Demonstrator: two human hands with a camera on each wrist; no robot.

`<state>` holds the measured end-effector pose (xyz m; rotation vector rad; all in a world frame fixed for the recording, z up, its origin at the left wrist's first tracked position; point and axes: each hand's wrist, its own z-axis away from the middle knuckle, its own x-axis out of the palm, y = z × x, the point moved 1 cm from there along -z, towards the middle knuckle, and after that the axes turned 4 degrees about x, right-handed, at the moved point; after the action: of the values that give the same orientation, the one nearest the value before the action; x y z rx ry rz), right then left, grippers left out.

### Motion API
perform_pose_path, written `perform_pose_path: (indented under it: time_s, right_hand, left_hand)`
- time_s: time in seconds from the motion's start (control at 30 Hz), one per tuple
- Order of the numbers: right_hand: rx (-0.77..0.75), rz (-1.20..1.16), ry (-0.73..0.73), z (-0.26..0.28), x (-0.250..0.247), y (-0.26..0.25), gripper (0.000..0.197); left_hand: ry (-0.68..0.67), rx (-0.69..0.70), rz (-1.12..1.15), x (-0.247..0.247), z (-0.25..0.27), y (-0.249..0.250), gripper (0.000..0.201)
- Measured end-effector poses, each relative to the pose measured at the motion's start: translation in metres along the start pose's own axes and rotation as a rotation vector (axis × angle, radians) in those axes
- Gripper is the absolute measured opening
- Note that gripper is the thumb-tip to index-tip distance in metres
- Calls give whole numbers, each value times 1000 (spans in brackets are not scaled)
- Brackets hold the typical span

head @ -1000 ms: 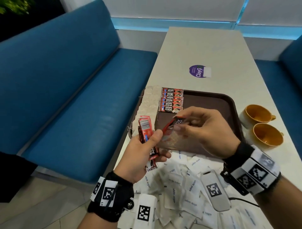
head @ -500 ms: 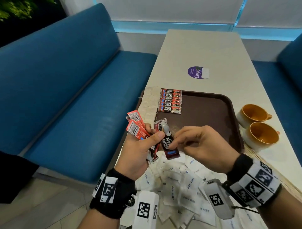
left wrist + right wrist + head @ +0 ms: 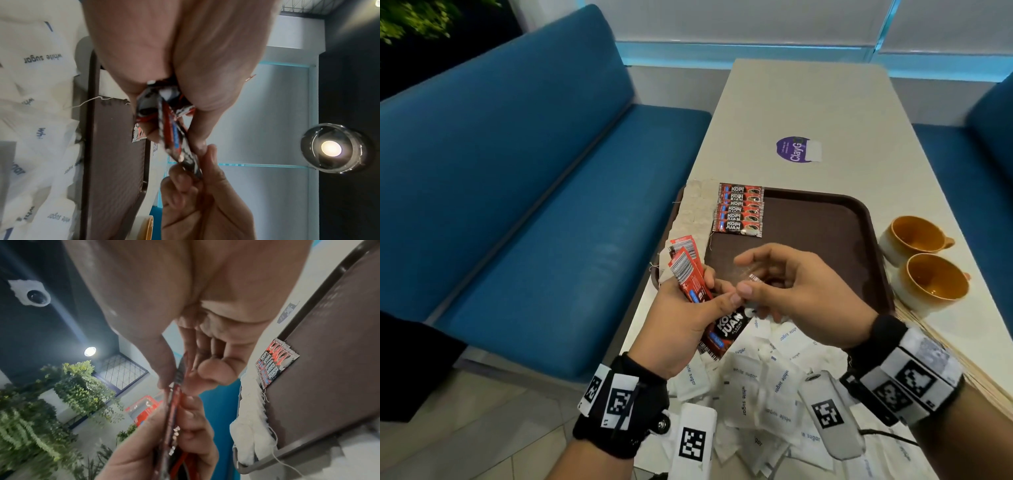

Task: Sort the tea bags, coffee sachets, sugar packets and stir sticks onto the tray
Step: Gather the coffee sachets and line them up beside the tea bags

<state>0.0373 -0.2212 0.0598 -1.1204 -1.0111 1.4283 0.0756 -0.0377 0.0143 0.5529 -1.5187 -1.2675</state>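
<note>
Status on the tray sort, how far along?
Done: tea bags line the tray at its left edge, with a row of coffee sachets beside them. In hand: left hand grips a bunch of sachets; right hand pinches one. Left: sugar packets and stir sticks, off the tray.

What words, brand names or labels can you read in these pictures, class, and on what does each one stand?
"KOPI JUAN": coffee sachets in a row on the brown tray.
"KOPI JUAN": sachet gripped by the left hand.
"white sugar": white packets heaped on the table.
"ClayG": purple sticker on the table; its small print is unreadable.
Barcode digits on the held sachets: too small.
Wristband squares: patterns, no words.
</note>
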Motion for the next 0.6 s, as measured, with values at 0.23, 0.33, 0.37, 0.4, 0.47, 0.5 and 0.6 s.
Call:
perform_pose_path:
  time_s: [0.23,0.33,0.37,0.4,0.47,0.5,0.6]
  right_hand:
    - [17,-137,11,1,-14,-4,19]
    - [-47,-193,91,3,-22,-7,24]
    - [-59,-221,109,3,-24,-8,25]
    - [-63,-250,121,3,-26,-7,25]
    - [-62,-274,115,2,-27,-5,25]
    - [-56,-268,101,1,-26,-3,25]
    - [-11,-219,44,-5,-22,6,22]
  left_hand:
    - [75,-13,-54,1,1,3,36]
    - [104,-1,-39,4,0,6,66]
    - [109,7,-19,4,0,6,69]
    - [111,16,-6,3,-1,6,66]
    - [122,24,8,4,-2,5,55]
    - [133,28,17,4,-2,5,51]
    - [161,62,32,3,-5,5,35]
